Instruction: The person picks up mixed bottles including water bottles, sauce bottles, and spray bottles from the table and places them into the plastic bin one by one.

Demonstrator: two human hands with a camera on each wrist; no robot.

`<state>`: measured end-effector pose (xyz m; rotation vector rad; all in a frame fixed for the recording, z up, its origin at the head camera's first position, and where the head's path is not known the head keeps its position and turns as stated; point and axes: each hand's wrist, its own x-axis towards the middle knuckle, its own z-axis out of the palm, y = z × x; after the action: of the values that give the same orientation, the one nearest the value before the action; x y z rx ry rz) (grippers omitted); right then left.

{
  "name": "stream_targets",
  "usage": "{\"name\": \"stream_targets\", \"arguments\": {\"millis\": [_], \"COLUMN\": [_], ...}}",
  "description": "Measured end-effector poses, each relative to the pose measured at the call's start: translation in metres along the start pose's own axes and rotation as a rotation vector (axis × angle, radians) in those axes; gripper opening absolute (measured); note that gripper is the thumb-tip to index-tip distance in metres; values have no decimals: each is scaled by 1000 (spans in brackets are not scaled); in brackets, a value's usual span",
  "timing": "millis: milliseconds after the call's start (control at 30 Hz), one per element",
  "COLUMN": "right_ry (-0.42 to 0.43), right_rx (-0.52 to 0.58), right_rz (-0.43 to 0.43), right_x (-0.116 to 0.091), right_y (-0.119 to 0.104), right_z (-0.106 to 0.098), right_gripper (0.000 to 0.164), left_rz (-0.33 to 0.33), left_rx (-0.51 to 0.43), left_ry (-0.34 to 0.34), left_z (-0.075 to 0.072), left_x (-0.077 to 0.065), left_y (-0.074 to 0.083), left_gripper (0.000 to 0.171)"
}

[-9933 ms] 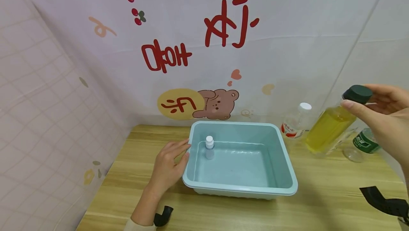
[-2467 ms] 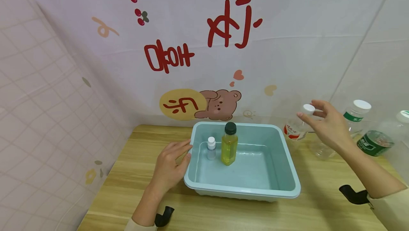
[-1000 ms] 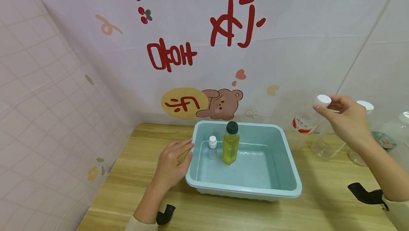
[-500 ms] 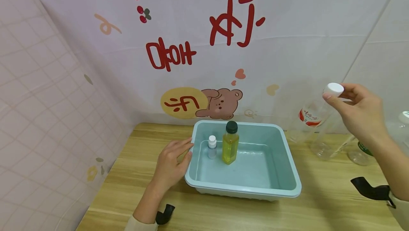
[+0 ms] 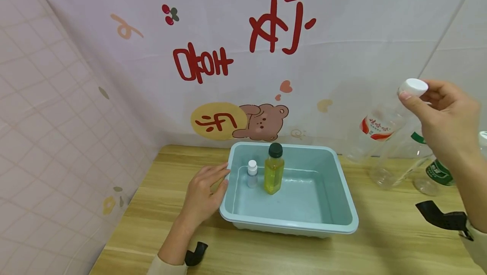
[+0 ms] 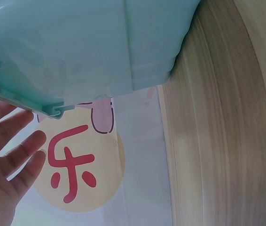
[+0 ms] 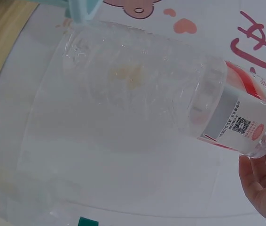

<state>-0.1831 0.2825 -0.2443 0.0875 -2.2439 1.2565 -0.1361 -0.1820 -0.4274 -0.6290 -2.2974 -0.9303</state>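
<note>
High at the right, my right hand (image 5: 450, 118) pinches the white cap of a clear plastic water bottle (image 5: 376, 127) with a red-and-white label. The bottle hangs tilted above the table, its base toward the lower left; the right wrist view shows its ribbed body (image 7: 133, 80) up close. My left hand (image 5: 205, 192) rests its fingertips on the left rim of a light blue plastic basin (image 5: 289, 227), fingers fairly straight. Inside the basin stand a small white-capped bottle (image 5: 252, 174) and a dark-capped bottle of yellow liquid (image 5: 274, 169), both upright.
More clear bottles stand at the right behind my right forearm, one a green-labelled bottle (image 5: 439, 172), partly hidden. A printed white cloth (image 5: 342, 55) hangs behind the wooden table (image 5: 160, 207). The basin occupies the table's middle.
The yellow-liquid bottle, earlier in my right hand, now stands in the basin. My right hand has since gripped the red-labelled bottle and raised it up and rightward. My left hand stays on the rim.
</note>
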Motion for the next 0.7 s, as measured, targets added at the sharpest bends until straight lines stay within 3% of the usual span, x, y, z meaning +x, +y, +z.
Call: {"name": "stream_targets", "arguments": {"millis": [333, 600, 700], "right_ry": [12, -15, -23], "right_rx": [93, 532, 564], "right_rz": [-35, -142, -150], "right_x": [-2, -9, -13], "right_y": [-19, -31, -34], "right_z": [4, 16, 22], "right_gripper": [23, 22, 22], "left_rz": [-4, -2, 0], "left_rx": [5, 4, 4], "left_ry": [-4, -8, -9], "left_z": [0, -1, -1], "left_x": [0, 0, 1], "left_y": [0, 1, 1], "left_gripper": [27, 28, 28]}}
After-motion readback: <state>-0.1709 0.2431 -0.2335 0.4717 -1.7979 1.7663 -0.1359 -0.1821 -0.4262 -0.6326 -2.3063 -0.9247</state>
